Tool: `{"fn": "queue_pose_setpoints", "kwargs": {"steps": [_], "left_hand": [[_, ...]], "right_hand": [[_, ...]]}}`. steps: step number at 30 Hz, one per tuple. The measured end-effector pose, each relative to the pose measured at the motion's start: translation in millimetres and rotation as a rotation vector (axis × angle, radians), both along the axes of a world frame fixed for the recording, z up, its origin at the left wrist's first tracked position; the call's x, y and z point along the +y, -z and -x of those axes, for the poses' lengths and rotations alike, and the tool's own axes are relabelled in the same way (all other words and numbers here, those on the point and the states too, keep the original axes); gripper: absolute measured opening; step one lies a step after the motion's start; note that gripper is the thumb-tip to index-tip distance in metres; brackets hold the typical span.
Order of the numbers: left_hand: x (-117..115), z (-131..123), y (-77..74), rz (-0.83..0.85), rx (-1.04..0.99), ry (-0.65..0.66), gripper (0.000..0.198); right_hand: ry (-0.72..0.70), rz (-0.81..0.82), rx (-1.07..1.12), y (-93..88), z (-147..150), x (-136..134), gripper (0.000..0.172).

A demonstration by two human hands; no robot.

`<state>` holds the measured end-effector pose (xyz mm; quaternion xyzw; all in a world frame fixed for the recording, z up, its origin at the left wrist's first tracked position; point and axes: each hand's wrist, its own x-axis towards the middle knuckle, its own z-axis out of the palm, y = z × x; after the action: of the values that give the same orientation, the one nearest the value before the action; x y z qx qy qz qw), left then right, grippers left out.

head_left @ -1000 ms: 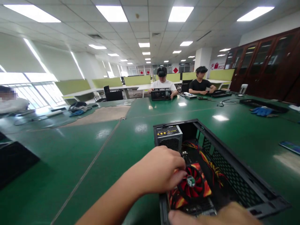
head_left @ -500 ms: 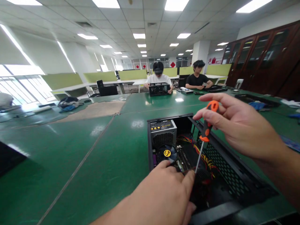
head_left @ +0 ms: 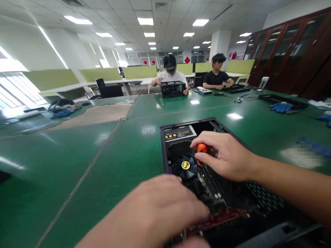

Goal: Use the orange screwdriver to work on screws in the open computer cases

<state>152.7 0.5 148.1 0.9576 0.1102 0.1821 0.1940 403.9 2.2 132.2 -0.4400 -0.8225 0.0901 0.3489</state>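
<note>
A black computer case (head_left: 162, 144) lies with its side off on the green table, its inside facing up. My right hand (head_left: 227, 155) is over the case, its thumb and fingers closed around the orange handle of a screwdriver (head_left: 201, 148); the shaft is hidden. My left hand (head_left: 152, 206), blurred, reaches over the near part of the case. Its fingers and thumb are apart on either side of a red circuit card (head_left: 227, 216); whether they touch it cannot be made out. Beyond the hands are a cooling fan (head_left: 185, 165) and a power supply (head_left: 179, 132).
Across the table (head_left: 103, 179), a person in white (head_left: 170, 75) holds another computer case (head_left: 173, 89). A person in black (head_left: 218, 74) sits beside them with small parts. Blue gloves (head_left: 281, 107) and a black panel (head_left: 274, 100) lie at the right.
My right hand has brought the screwdriver left and down, away from the near part of the case. My left hand has let go of the shaft and moved down and left by the red card.
</note>
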Motion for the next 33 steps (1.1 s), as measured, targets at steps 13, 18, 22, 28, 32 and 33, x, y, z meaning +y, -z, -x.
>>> {"fn": "queue_pose_setpoints", "kwargs": {"steps": [13,18,22,28,32,33], "left_hand": [[110.0,-33.4,84.5,0.093,-0.640,-0.120,0.050],[109.0,-31.8,81.2,0.102,-0.625,-0.119,0.050],[109.7,-32.7,83.5,0.097,-0.642,-0.109,0.050],[110.0,-32.5,83.1,0.101,-0.632,-0.106,0.048],[109.5,-32.0,82.4,0.096,-0.629,-0.114,0.049],[109.3,-32.0,82.3,0.097,-0.624,-0.117,0.049]], "right_hand": [[0.129,0.039,-0.018,8.2,-1.3,5.0,0.014],[0.166,0.030,-0.018,7.8,-1.6,4.0,0.013],[0.184,0.034,-0.005,8.7,-3.0,5.3,0.013],[0.177,0.055,-0.005,10.6,-2.5,6.5,0.014],[0.183,0.050,0.016,10.2,-3.4,6.5,0.013],[0.182,0.053,0.019,10.0,-3.5,6.6,0.013]]}}
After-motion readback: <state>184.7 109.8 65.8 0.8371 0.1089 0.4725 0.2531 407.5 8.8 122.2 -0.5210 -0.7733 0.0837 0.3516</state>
